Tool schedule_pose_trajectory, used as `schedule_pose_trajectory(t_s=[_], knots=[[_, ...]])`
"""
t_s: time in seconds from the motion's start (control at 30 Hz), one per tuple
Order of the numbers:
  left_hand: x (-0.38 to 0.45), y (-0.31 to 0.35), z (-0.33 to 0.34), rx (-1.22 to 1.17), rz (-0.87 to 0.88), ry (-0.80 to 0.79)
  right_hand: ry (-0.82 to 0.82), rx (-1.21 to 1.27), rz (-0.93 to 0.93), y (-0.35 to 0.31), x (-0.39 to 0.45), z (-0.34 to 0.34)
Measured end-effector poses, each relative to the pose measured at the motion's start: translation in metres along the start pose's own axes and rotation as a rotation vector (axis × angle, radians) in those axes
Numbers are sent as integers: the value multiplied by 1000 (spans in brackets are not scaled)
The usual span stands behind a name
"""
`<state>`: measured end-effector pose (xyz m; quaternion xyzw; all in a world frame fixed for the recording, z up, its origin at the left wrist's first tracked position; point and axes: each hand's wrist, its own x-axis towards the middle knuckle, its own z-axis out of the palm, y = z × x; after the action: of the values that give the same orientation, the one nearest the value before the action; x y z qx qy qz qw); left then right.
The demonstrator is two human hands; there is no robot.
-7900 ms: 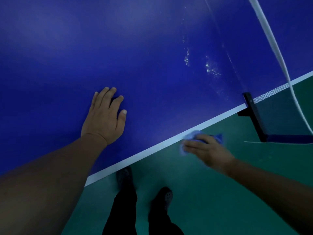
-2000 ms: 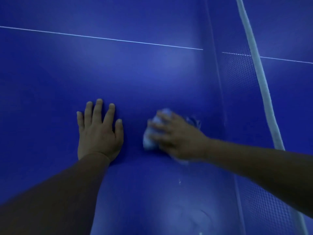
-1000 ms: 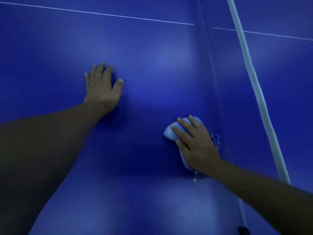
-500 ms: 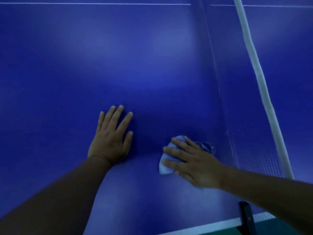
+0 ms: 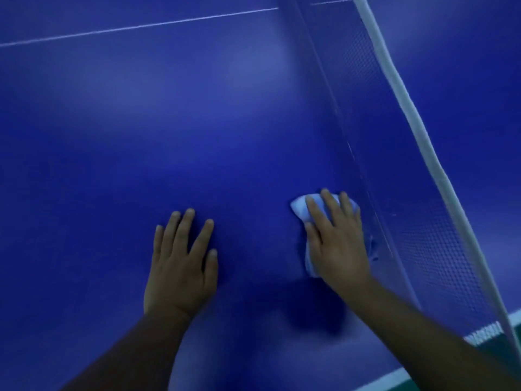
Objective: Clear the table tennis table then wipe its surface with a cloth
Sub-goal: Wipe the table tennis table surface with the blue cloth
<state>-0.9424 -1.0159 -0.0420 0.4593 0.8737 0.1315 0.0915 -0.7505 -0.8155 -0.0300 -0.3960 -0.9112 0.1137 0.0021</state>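
While nothing loose shows on the blue table [image 5: 141, 122], you are in the wiping step, so judge the clearing as done for this stretch of surface at least. Starting at the left, your left hand [image 5: 180, 266] lies flat on the table, fingers straight and slightly spread, gripping nothing; it looks to be bracing you as you lean over. To its right, well clear of it, your right hand [image 5: 335, 241] presses down on the pale cloth [image 5: 300, 206], fingers extended over the bunched fabric rather than curled round it, so the grip is a flat press, not a clench. The cloth sits under your palm and fingers, its pale edge poking out past the fingertips on the far side and along the thumb side, and it rests on the table just beside the foot of the net [image 5: 423, 221]. Further right the net's white top band [image 5: 408, 108] runs away from you, and the table's white edge line [image 5: 377, 383] shows low in the view. Your next move probably calls for a stroke along the base of the net or back toward the open surface on the left, keeping pressure even so the cloth does not slip from under your fingers or snag the mesh.
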Motion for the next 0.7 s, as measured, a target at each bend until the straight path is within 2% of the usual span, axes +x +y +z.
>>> schedule_pose_trajectory(t_s=[0.07, 0.17, 0.27, 0.33, 0.43, 0.53, 0.6, 0.7], knots=[[-1, 0, 3, 14, 5, 2, 21, 36, 28, -12, 13, 6], [-2, -2, 4, 28, 19, 17, 63, -39, -1, -42, 107, 6], [-4, -3, 5, 43, 19, 0, 70, -41, 99, -60, 212, -2], [-4, -2, 3, 53, -3, -22, 44, -25, 196, -53, 244, -8], [-3, 3, -1, 31, -28, -69, 89, -46, 348, -12, 200, -9], [-5, 5, -7, 38, -26, -107, 162, -2, 467, 4, 73, -5], [-4, 6, -8, 42, -25, -122, 142, 10, 580, 0, 11, 0], [-5, 8, -9, 36, -30, -138, 108, 21, 800, -20, 17, 3]])
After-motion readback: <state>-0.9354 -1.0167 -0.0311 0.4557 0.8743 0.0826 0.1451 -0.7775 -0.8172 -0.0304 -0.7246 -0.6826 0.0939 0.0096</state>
